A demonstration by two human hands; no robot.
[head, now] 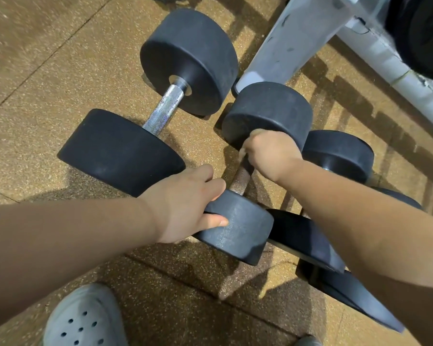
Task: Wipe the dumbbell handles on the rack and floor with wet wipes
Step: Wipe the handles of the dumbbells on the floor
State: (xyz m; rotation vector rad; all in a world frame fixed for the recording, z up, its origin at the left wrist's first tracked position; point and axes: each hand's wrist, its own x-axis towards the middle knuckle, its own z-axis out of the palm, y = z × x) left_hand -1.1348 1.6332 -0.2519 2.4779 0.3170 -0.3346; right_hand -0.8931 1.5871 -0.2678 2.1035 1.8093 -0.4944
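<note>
Down on the speckled rubber floor (48, 96), beside the foot of the white rack (285, 41), lies the small dumbbell (238, 228) we are cleaning. Our left hand (183, 208) grips its near head, with the fingers (210, 182) curled over the top edge and the thumb pressed against the rubber side, steadying the weight. Our right hand (270, 156) is closed in a fist round the handle (240, 177), up against the far head. A pale scrap of wipe (255, 132) shows at the knuckles, so the cloth seems to be wrapped inside the grasp.

To do this stroke well, we judge the right fist should slide the length of the knurled bar towards the near head while twisting. That way the wipe reaches the underside and the grooves. The left hand should hold firm so the weight does not roll into the larger dumbbell (164, 106) just to its left or the third dumbbell (338, 153) on its right.

As for containers, we see no wipe packet and no bin. The rack carries something dark at the upper right, too blurred to name. A grey clog (85, 318) shows at the bottom.
</note>
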